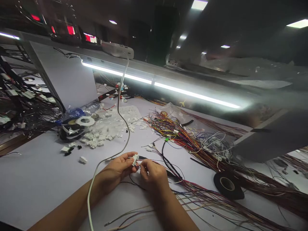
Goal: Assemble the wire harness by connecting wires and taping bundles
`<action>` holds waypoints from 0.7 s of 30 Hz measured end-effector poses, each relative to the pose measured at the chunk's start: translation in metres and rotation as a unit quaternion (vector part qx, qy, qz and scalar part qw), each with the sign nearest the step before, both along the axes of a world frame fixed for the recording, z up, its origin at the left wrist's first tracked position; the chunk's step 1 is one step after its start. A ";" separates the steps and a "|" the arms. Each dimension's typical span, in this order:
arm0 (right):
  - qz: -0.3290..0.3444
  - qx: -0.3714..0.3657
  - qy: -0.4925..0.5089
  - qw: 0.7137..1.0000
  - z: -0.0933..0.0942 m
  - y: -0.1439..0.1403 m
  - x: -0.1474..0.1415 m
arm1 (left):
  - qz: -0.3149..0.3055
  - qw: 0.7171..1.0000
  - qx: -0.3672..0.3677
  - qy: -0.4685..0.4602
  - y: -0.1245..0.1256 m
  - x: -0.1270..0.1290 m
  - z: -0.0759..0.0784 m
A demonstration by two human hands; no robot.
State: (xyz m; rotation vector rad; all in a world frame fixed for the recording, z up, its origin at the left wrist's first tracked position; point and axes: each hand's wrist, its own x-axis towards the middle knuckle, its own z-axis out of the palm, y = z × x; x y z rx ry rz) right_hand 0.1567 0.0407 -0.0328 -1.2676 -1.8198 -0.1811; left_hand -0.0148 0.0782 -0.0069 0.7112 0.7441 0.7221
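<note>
Between thumb and fingers, my left hand [118, 167] grips a small white plastic connector [135, 159] with a row of slots. Close to its right side, my right hand [155, 175] has its fingers pinched together beside the connector. A thin wire seems to run at those fingertips, but it is too small to make out for certain. Loose wires [141, 215] lie on the white table under and in front of my right hand. A black-sleeved cable [166, 160] curves just beyond it.
A white cord [117, 109] hangs down across my left forearm. Loose white connectors [96, 139] and tape rolls [85, 121] lie at the left. A thick wire bundle [178, 131] runs rightward past a black tape roll [227, 184]. A lit shelf [192, 93] spans the back.
</note>
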 end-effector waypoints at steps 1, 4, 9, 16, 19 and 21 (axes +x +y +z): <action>0.001 -0.002 -0.004 1.000 0.000 0.000 0.000 | 0.000 1.000 0.000 0.000 0.000 0.000 0.000; 0.000 -0.007 -0.007 1.000 -0.001 -0.001 0.000 | -0.002 1.000 0.001 0.004 -0.001 -0.001 0.001; 0.016 -0.012 0.005 1.000 0.000 -0.003 0.001 | -0.002 1.000 -0.004 0.016 0.001 0.001 0.002; 0.010 -0.020 0.023 0.999 -0.005 -0.001 -0.003 | -0.013 1.000 0.001 0.011 -0.001 0.001 -0.002; 0.006 -0.019 0.004 1.000 -0.008 -0.001 -0.004 | -0.016 1.000 0.010 0.014 -0.002 0.002 -0.002; 0.011 -0.018 -0.012 1.000 -0.009 -0.001 -0.004 | -0.021 0.999 0.023 0.017 -0.001 0.002 -0.004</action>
